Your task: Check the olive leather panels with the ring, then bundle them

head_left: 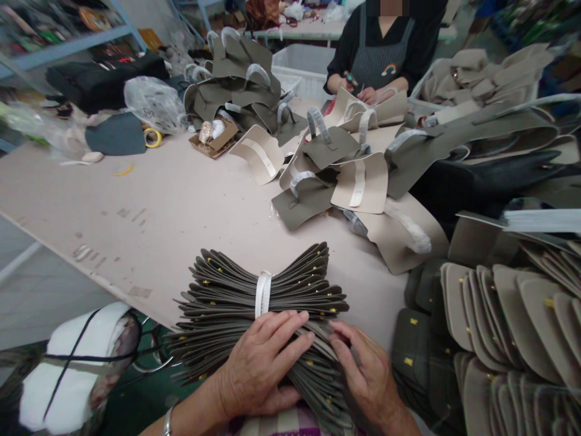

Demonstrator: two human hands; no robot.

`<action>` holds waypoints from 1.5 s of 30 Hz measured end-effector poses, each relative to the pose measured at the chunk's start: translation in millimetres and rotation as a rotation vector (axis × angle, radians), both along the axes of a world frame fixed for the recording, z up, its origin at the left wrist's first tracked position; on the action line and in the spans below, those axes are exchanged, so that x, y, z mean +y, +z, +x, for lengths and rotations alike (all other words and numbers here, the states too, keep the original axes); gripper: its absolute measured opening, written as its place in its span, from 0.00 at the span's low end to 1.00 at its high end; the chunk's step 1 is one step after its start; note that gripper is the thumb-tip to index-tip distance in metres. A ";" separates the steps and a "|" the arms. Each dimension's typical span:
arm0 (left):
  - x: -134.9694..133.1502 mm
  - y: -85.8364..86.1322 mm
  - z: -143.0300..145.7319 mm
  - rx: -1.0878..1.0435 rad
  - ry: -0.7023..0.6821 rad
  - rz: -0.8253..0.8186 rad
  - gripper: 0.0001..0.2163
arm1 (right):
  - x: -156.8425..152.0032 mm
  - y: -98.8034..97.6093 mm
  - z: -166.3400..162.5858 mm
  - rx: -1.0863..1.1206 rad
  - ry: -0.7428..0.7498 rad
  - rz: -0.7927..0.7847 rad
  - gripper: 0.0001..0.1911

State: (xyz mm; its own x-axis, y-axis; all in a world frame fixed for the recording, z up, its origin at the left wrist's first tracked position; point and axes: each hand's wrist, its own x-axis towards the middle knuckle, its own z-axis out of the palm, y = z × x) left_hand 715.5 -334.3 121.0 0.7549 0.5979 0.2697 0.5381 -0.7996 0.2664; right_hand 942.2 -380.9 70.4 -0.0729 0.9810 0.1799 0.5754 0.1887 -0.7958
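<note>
A thick bundle of olive-grey leather pieces (236, 290) with small gold studs lies at the near edge of the table (172, 200). A white band (262, 293) ties it round the middle. My left hand (261, 366) rests flat on the near part of the bundle, fingers stretched out toward the band. My right hand (365, 372) lies beside it on the right of the stack, fingers curled down onto the pieces' edges.
Loose grey and beige bag flaps with wrapped handles (327, 163) litter the table's far side. Rows of flap pieces (512, 321) stand at my right. Another person (385, 54) works opposite. A small cardboard box (213, 139) and yellow tape roll (153, 137) sit far left.
</note>
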 end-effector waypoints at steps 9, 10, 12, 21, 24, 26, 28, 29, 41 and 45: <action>-3.4 -5.6 2.7 -0.021 0.002 -0.059 0.19 | 8.2 0.5 -4.1 -0.014 0.043 -0.013 0.09; -3.6 -5.7 2.5 -0.013 -0.002 -0.060 0.19 | 7.6 1.0 -3.6 -0.006 0.059 -0.012 0.10; -3.3 -4.9 2.5 0.007 -0.005 -0.064 0.19 | 6.6 3.3 -2.1 -0.005 0.079 0.000 0.11; -0.5 -5.2 5.5 -0.003 -0.010 -0.103 0.19 | 8.2 8.6 0.7 -0.168 0.036 0.111 0.10; -1.4 -6.9 4.2 -0.005 -0.014 -0.093 0.19 | 6.5 7.0 0.0 -0.175 0.027 0.123 0.09; -2.2 -7.4 3.4 -0.014 -0.002 -0.088 0.19 | 5.6 6.4 -0.3 -0.176 0.021 0.140 0.09; -2.6 -6.9 3.0 -0.018 0.001 -0.083 0.19 | 5.2 5.9 -0.4 -0.173 0.018 0.159 0.09; -2.4 -6.2 2.9 -0.011 -0.002 -0.082 0.19 | 5.2 5.6 -0.4 -0.172 0.022 0.165 0.09; 4.4 4.8 3.3 0.059 -0.035 -0.036 0.20 | -0.7 2.3 -2.5 -0.017 0.035 0.147 0.05; 4.7 5.8 5.2 0.102 -0.027 -0.068 0.20 | -0.7 4.7 -0.9 0.032 -0.055 0.018 0.17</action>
State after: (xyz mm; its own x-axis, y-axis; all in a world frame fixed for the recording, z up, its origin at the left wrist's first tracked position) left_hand 720.7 -329.7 126.8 0.7926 0.5910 0.1500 0.5436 -0.7964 0.2650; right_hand 941.2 -381.5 75.1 -0.0131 0.9799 0.1993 0.5594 0.1723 -0.8108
